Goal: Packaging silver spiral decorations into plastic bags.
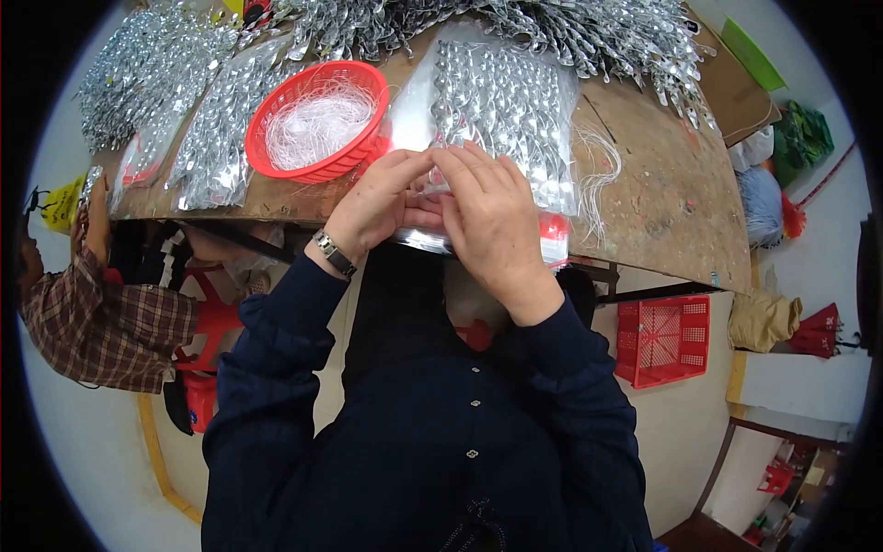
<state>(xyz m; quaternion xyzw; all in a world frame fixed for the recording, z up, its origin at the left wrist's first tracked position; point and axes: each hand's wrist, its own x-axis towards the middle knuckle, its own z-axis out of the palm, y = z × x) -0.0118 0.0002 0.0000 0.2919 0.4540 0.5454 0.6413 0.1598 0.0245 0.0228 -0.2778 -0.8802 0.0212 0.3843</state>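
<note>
My left hand (379, 201) and my right hand (497, 221) meet at the table's near edge, fingertips close together. Both have their fingers curled inward, closed around something small that the fingers mostly hide. Under and just beyond them lies a clear plastic bag (566, 138) with rows of silver twisted strands (501, 97) on or in it. Its near end, marked with red, reaches the table edge beside my right hand. A red plastic basket (262, 152) full of thin white threads (322, 124) stands to the left, beyond my left hand.
Heaps of silver strands (607, 37) cover the far side of the wooden table (671, 184). Loose white threads (600, 175) lie right of the bag. Another person (120, 322) in a plaid shirt sits at left. A red crate (664, 340) is on the floor at right.
</note>
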